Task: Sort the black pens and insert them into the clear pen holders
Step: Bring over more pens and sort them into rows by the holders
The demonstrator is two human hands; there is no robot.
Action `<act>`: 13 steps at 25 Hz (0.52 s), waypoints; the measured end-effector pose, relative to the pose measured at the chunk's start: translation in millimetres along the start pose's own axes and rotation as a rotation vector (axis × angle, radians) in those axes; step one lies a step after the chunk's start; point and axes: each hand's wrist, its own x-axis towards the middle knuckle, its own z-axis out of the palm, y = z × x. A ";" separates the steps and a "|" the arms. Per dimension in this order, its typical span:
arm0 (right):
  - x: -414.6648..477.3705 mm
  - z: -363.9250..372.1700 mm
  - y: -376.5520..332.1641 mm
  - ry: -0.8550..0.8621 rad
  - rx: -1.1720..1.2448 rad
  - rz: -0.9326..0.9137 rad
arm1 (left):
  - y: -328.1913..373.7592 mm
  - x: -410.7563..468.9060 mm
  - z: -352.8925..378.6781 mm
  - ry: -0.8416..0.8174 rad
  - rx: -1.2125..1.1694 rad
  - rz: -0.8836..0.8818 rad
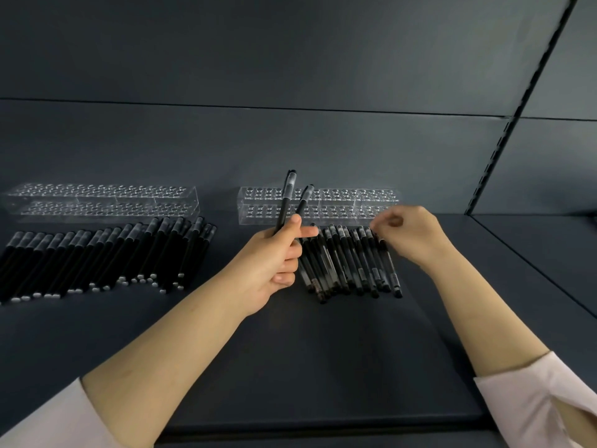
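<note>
The two pens point(286, 202) being sorted stand nearly upright in the left hand point(277, 253), caps up. Its fingers are curled tight round their lower barrels, the thumb is pressed across the front and the forefinger sticks out towards 3 o'clock. Their caps rise in front of the right holder point(342, 194), just above its near row of holes, but neither pen sits in a hole.

Just beside that hand, at 3 o'clock, the right pile point(349, 263) lies flat on the desk point(323, 350), caps towards the holder, the pens packed side by side and partly overlapping. The right hand point(410, 234) is at the pile's 1 o'clock corner, knuckles up, fingers curled in and the fingertips down among the caps there. From here I cannot tell whether it has a pen pinched or only touches them.

Over at 9 o'clock a bigger left pile point(106, 257) fans across the desk, caps away from the person and pale ends nearest. Behind it, at 10 o'clock, is the left holder point(103, 192), clear, with two tiers of round holes, none of them filled.

Pale sleeves point(48, 418) are pushed up both forearms. Behind the desk stands a dark wall point(258, 59), with a slotted rail point(504, 137) running up it at 2 o'clock.
</note>
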 end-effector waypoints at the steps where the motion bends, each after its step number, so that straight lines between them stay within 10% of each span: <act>1: -4.2 1.6 -8.6 -0.007 0.077 -0.036 | 0.7 -1.1 -0.8 -0.027 -0.007 -0.009; 7: -26.1 33.6 -66.4 -0.423 0.637 0.123 | 5.4 -12.2 -10.1 -0.207 -0.069 -0.058; 13: -22.8 72.9 -106.7 -0.248 1.002 0.192 | 16.8 -23.1 -62.8 -0.059 -0.031 0.066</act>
